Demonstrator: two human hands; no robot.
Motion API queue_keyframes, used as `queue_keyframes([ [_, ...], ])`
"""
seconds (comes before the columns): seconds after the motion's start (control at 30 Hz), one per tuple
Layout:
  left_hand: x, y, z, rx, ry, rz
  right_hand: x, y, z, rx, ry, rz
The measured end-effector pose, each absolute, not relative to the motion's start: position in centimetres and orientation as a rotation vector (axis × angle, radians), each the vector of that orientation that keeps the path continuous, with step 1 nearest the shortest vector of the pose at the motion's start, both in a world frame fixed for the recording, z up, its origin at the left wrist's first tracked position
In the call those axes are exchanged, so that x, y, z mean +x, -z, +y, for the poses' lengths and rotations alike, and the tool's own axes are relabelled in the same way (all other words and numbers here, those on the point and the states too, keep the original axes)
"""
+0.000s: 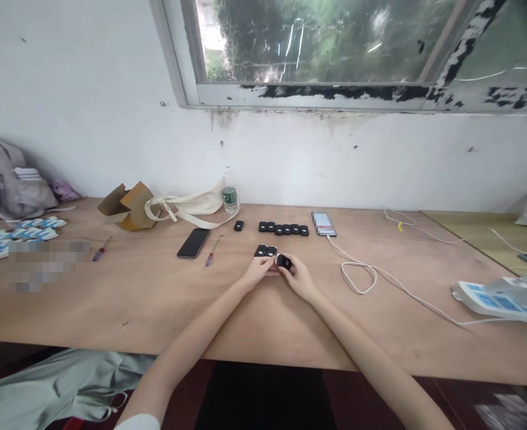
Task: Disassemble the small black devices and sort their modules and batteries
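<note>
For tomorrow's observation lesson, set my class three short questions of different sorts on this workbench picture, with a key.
1. True or false: the right hand holds a small black device.
2. How many black devices form the row beyond the hands?
3. What lies nearest the dark phone: A a purple-handled screwdriver, B the power strip, C the grey bag?

Key: 1 true; 2 six; 3 A.
</note>
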State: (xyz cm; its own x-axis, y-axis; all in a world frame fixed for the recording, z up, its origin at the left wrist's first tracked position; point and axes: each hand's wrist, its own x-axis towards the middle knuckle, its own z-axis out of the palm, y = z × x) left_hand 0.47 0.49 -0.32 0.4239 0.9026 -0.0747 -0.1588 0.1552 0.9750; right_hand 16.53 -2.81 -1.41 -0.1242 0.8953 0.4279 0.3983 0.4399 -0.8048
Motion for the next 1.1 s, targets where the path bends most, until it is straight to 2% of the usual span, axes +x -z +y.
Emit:
queue_keyframes([
  [0.23, 0.1, -0.1, -0.2, 1.028, -0.903, 0.635, 15.7, 0.9, -3.4, -1.007, -0.826, -1.670],
  [0.5, 0.1, -0.3, -0.2, 0.910, -0.896, 0.696, 15.8, 0.8, -3.4, -1.009, -0.757, -1.541],
  [0.83, 1.0, -0.5, -0.6, 1.036, -0.959, 0.807, 16.1, 1.6, -2.4, -1.078, -1.035, -1.400],
  [1.1, 1.2, -0.2, -0.5, 0.958, -0.965, 0.800, 16.1, 1.7, -2.4, -1.166, -0.995, -1.359],
])
